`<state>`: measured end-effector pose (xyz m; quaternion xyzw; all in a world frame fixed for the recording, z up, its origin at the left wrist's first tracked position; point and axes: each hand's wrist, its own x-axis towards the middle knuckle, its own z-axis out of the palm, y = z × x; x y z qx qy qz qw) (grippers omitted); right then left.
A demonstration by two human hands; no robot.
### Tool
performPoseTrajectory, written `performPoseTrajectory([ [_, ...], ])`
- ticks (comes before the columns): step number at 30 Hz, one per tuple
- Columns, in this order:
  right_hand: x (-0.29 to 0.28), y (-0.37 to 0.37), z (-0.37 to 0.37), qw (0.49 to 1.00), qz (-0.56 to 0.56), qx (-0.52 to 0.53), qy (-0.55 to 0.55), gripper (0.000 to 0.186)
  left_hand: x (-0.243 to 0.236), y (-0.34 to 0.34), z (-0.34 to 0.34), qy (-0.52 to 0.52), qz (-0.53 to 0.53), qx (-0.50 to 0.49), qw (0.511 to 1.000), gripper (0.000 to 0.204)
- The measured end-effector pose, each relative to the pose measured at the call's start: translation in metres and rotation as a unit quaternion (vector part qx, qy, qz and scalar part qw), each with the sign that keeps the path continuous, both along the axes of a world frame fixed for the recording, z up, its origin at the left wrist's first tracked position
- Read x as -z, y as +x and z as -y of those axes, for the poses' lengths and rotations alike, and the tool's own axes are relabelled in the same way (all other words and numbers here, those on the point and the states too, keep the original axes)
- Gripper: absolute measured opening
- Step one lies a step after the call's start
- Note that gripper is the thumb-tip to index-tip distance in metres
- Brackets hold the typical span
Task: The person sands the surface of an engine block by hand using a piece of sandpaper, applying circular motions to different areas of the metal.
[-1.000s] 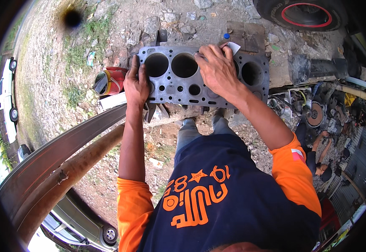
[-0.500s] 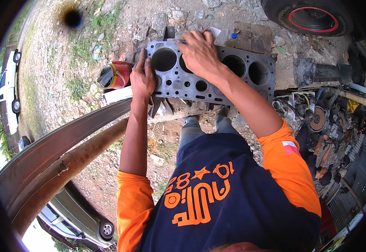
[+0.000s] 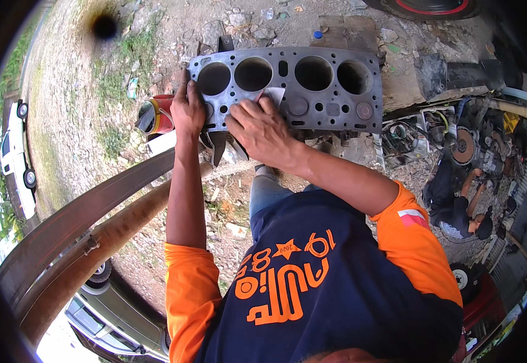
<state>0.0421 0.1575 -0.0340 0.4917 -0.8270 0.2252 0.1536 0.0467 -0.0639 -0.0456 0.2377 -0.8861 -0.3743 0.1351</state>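
A grey engine block (image 3: 324,97) lies in front of me with its flat top face up and several large round cylinder bores in a row. My left hand (image 3: 189,112) grips the block's left end, thumb on the top face. Near the front edge, left of the middle, my right hand (image 3: 263,130) presses a small pale sheet of sandpaper (image 3: 275,94) to the metal. Fingers are bent over the sheet, so only its far corner shows; its underside is hidden.
Left of the block stands a red and yellow can (image 3: 162,115). A long metal beam (image 3: 94,202) and a rusty pipe (image 3: 118,218) run along my left. To the right lie loose machine parts (image 3: 418,134), near a co-worker (image 3: 457,199) bending low. A tyre (image 3: 427,7) sits at the far right.
My right hand has drawn the sandpaper from the block's far edge back toward me, near the front edge. The left hand keeps its grip; the view has shifted a little.
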Motion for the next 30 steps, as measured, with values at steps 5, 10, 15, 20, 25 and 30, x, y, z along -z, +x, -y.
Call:
performPoseTrajectory([
  [5,-0.004,0.025,-0.028,0.990,0.004,0.138,0.013,0.019,0.018,0.003,0.012,-0.045,-0.005,0.033,0.998,0.057],
  [10,-0.001,0.054,-0.030,0.968,-0.007,0.250,0.013,0.021,0.026,0.001,0.014,-0.074,0.005,0.075,0.994,0.065],
  [15,-0.004,0.112,-0.006,0.983,0.082,0.146,-0.082,0.015,0.021,0.001,0.003,-0.104,-0.009,0.085,0.991,0.068],
  [20,-0.007,0.155,-0.028,0.900,0.117,0.319,-0.275,0.023,0.026,0.002,0.013,-0.141,-0.003,0.091,0.986,0.078],
  [25,0.054,0.181,-0.075,0.795,0.202,0.427,-0.381,0.018,0.022,0.003,0.006,-0.174,0.000,0.137,0.975,0.092],
  [30,0.083,0.108,-0.118,0.678,0.093,0.474,-0.554,0.020,0.029,-0.007,0.016,-0.245,-0.025,0.236,0.940,0.081],
])
